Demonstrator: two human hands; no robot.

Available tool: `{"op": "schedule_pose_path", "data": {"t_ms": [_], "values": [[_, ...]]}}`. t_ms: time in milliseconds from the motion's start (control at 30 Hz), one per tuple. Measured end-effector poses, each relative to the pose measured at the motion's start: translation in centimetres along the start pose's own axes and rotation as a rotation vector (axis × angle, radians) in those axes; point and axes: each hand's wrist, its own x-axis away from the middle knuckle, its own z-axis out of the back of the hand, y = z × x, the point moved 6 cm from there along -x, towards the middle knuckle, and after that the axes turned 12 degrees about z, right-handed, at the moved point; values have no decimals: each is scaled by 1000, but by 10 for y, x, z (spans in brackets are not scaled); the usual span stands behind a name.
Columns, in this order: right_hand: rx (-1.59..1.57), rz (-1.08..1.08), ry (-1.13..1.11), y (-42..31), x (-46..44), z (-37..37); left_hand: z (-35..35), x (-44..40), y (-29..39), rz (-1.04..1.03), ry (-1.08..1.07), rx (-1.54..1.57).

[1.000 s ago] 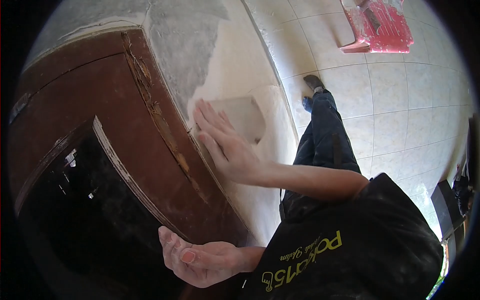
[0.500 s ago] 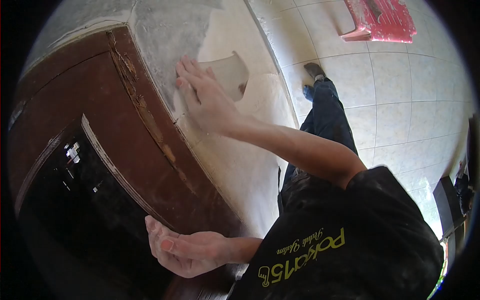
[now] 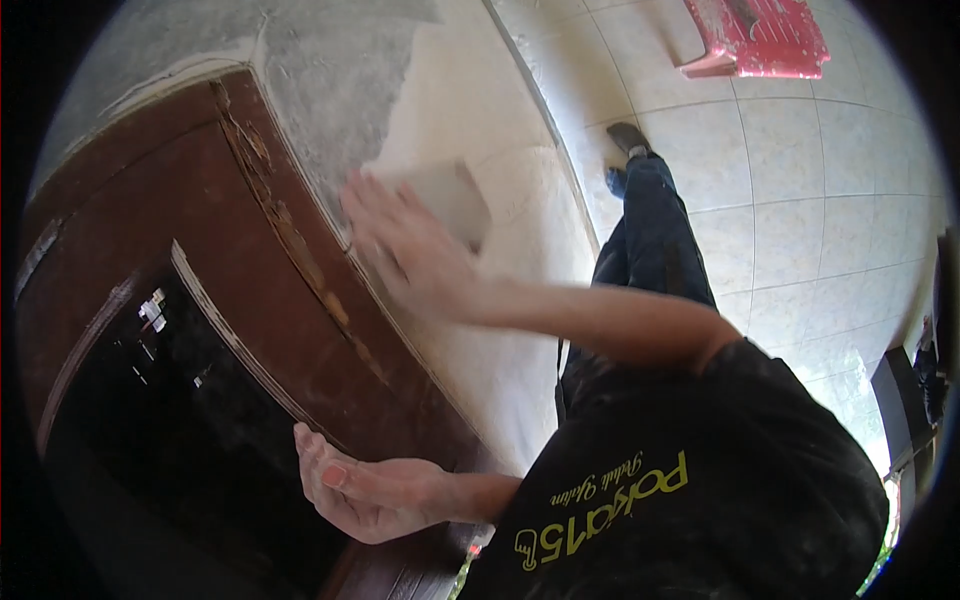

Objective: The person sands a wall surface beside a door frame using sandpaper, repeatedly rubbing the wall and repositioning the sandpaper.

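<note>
My right hand (image 3: pixel 415 240) lies flattened against the pale wall, its fingers stretched and a little blurred. Under it is a grey sheet of sandpaper (image 3: pixel 455 200), pressed to the wall and sticking out past the hand on the right. Grey filler (image 3: pixel 340 90) covers the wall above and left of the hand. My left hand (image 3: pixel 370 495) hangs in front of the dark glass pane (image 3: pixel 200 440), half curled with the thumb apart, holding nothing. Whitish dust coats its fingers.
A brown wooden frame (image 3: pixel 180 180) with a split, splintered strip (image 3: pixel 290 235) runs beside the wall. At the top right, a paint-spotted red plastic stool (image 3: pixel 755 40) stands on the tiled floor (image 3: pixel 790 160). Dark furniture (image 3: pixel 900 400) is at the right edge.
My right hand and the sandpaper have slid down the wall, toward my body. My left hand has barely moved.
</note>
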Motion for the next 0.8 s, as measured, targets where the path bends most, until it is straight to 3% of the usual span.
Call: {"op": "schedule_pose_path", "data": {"t_ms": [100, 200, 400, 500, 600, 767, 800], "values": [[-45, -189, 74, 15, -26, 2, -2, 1, 2, -6, 4, -46], [-148, -101, 32, -21, 8, -4, -4, -2, 2, -19, -20, -33], [-28, -104, 125, 7, -21, -6, 0, -2, 2, -2, -29, 11], [-140, -66, -2, -26, 20, -5, -4, -1, -1, -13, -7, 19], [-28, 49, 71, 2, -6, 2, -3, 1, 0, -17, 9, -30], [-82, -195, 114, 56, -51, 16, -5, 1, 8, -68, -3, -119], [-173, -139, 98, 56, -52, 24, -4, 1, 6, -80, -3, -95]]}}
